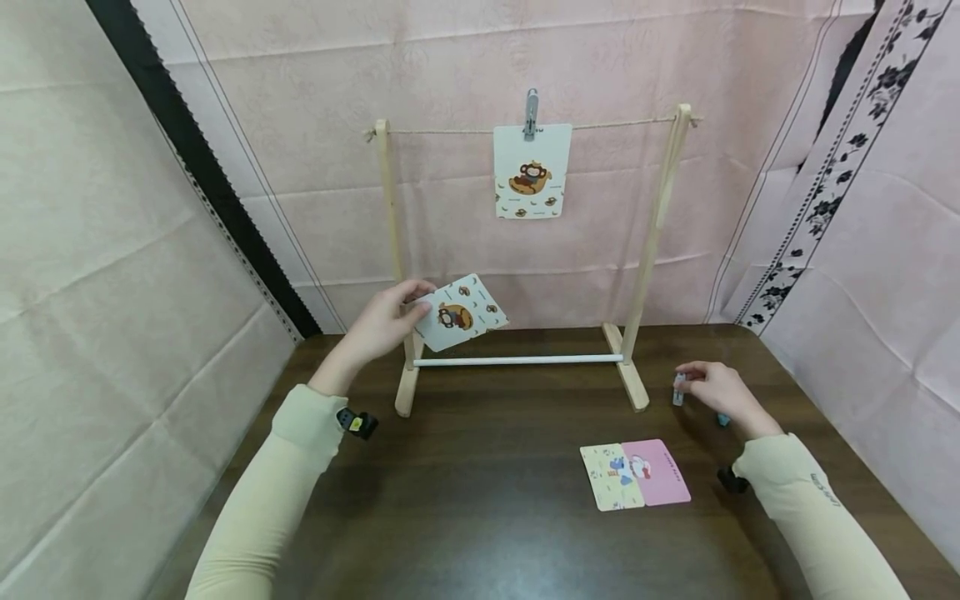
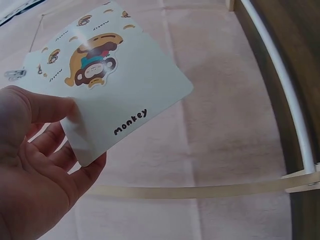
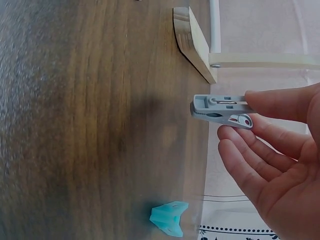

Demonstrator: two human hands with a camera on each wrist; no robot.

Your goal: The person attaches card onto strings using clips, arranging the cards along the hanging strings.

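Observation:
Between thumb and fingers my left hand [image 1: 387,318] pinches a white monkey card [image 2: 135,80] by its corner, in front of the wooden rack's left post. The word "monkey" and a monkey-in-banana picture show on it, upside down in the left wrist view. My right hand [image 1: 722,395] pinches a grey clothespin [image 3: 222,110] by its handle end, over the right side of the table. Another monkey card [image 1: 530,193] hangs from the rack's cord [image 1: 450,132] under a grey clothespin [image 1: 531,112]. A teal clip [image 3: 169,219] lies on the table near my right hand.
The wooden rack [image 1: 660,200] stands at the table's back edge, with a white bar [image 1: 517,361] low between its feet. A yellow-and-pink card [image 1: 663,475] lies on the table [image 1: 480,475] at front right. Pale cloth [image 1: 315,92] hangs behind and on both sides.

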